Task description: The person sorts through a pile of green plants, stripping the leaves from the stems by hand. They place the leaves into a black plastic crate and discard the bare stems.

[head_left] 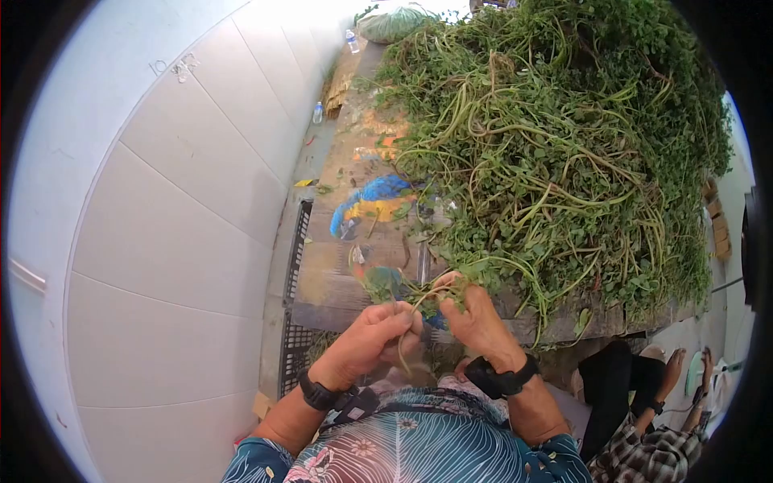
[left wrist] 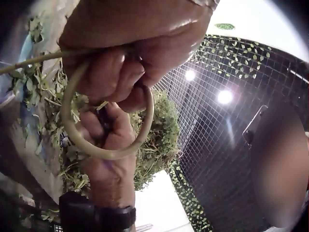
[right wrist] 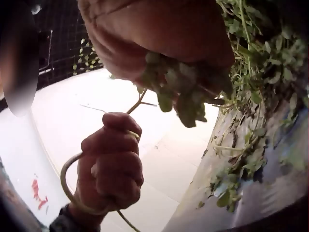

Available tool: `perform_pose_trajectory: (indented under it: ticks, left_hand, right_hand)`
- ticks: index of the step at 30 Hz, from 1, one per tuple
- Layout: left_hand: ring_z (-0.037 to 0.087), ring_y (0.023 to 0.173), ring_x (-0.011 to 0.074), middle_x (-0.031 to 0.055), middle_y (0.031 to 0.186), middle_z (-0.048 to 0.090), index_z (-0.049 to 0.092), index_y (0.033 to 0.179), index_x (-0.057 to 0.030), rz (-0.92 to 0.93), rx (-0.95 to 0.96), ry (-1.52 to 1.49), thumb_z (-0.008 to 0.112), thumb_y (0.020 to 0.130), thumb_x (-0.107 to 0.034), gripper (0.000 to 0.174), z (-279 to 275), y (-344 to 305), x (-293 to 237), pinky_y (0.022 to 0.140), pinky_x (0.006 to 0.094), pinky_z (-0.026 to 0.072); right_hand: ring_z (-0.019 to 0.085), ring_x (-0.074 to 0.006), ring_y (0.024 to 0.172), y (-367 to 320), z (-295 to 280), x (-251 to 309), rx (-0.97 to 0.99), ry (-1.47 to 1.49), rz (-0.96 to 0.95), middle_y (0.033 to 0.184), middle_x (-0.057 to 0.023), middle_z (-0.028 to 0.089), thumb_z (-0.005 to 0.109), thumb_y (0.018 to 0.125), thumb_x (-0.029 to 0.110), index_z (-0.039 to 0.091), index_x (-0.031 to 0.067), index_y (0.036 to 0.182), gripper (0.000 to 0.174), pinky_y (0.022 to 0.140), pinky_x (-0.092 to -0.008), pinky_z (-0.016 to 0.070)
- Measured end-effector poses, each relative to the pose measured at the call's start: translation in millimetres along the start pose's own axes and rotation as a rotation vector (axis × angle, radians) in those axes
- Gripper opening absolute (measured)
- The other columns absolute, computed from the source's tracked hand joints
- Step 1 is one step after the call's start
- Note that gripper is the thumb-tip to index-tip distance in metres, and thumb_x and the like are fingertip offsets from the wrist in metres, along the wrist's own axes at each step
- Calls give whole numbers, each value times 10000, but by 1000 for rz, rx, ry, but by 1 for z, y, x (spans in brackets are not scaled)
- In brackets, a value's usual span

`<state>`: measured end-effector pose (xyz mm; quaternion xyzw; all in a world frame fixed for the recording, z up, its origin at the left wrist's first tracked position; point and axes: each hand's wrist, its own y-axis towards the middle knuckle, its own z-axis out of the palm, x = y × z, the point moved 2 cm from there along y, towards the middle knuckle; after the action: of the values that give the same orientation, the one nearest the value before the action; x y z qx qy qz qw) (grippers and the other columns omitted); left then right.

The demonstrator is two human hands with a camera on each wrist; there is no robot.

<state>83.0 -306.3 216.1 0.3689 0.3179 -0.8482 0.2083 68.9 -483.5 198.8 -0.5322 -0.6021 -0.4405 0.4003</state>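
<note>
Near the table's front edge, the left hand (head_left: 373,336) grips a long pale stem (head_left: 404,354) whose end hangs below the fist. In the left wrist view the stem (left wrist: 107,153) loops round under the curled fingers of the left hand (left wrist: 130,48). Just to its right, the right hand (head_left: 475,320) pinches the leafy part of a sprig; in the right wrist view leaves (right wrist: 186,104) poke out beneath the right hand (right wrist: 164,38). A stem runs between both hands. The big pile of green stems (head_left: 555,177) lies beyond them.
The wooden table (head_left: 326,278) has a painted blue and yellow bird and scattered leaves. A black crate (head_left: 294,346) stands at its left, beside a pale wall (head_left: 177,266). Another person (head_left: 644,435) sits at lower right. Bottles and a filled bag (head_left: 394,26) are at the far end.
</note>
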Motion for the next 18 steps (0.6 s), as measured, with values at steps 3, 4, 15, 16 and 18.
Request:
perform_pose_trajectory:
  ticks: [3, 4, 15, 16, 18]
  left_hand:
    - [422, 574, 23, -31, 706, 517, 558, 883, -43, 19, 7, 80, 484, 918, -215, 190, 0, -1, -1, 505, 159, 329]
    - [405, 559, 27, -26, 690, 510, 550, 875, -48, 52, -29, 135, 483, 923, -235, 204, 1, -1, -3, 493, 165, 310]
    - [480, 668, 63, -16, 719, 523, 535, 873, -32, 245, -139, 484, 474, 940, -248, 235, 6, 1, -1, 620, 210, 408]
    - [497, 670, 60, -15, 717, 534, 545, 897, -34, 242, -138, 483, 472, 930, -213, 196, 7, 1, 0, 615, 209, 425]
    - [530, 673, 54, -11, 713, 556, 565, 944, -37, 234, -141, 480, 468, 909, -141, 146, 6, 0, 2, 606, 207, 458]
  right_hand:
    - [556, -178, 689, 2, -4, -22, -147, 286, 195, 765, -66, 573, 533, 832, 123, 526, -5, 926, 158, 623, -287, 448]
    - [551, -161, 695, 1, -9, -24, -172, 476, 304, 767, -53, 572, 535, 833, 131, 520, 3, 934, 164, 629, -273, 445]
    - [550, -106, 752, -12, -19, 9, -170, 66, 196, 804, -29, 590, 634, 776, 213, 597, -10, 982, 306, 657, -258, 453]
    - [546, -104, 761, -13, -17, 8, -138, 116, 230, 812, -32, 594, 644, 767, 237, 587, -7, 1052, 380, 653, -253, 448]
    - [510, -82, 734, -14, -13, 8, -76, 178, 274, 779, -1, 558, 637, 796, 245, 577, 2, 1040, 349, 650, -235, 421]
